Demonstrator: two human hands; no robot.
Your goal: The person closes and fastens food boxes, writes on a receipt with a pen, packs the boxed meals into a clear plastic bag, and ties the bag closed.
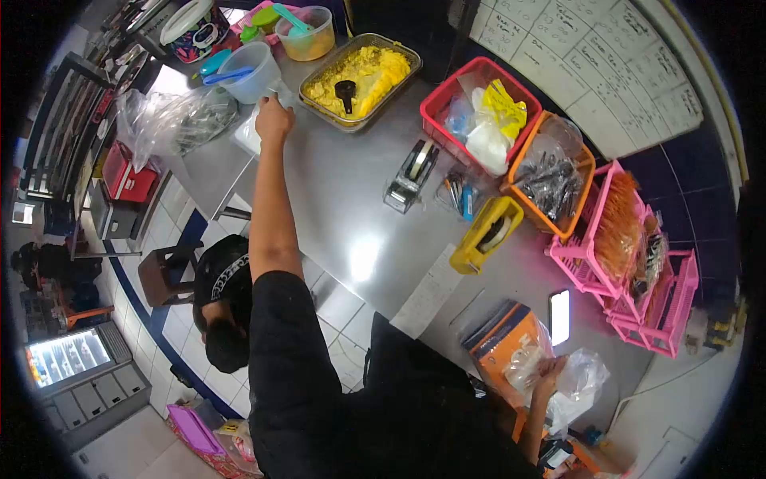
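My left hand (274, 120) reaches far across the metal table, its fingers closed beside a clear plastic tub (246, 70) with a blue spoon (228, 76). Some clear plastic shows at the fingertips, but what they grip is too small to tell. A white item (249, 137) lies just left of that hand. To its right sits a metal tray (357, 124) of yellow crumbly food (375, 72) with a black scoop (345, 92) in it. At lower right, my right hand (549, 372) is closed on a clear plastic bag (578, 387), over an orange pack (507, 343).
Tape dispensers, one black (411, 177) and one yellow (487, 235), stand mid-table near a red basket (431, 120) and an orange basket (523, 188). Pink racks (578, 254) and a phone (560, 317) are at right. Another person (226, 303) is low at left, beyond the table edge.
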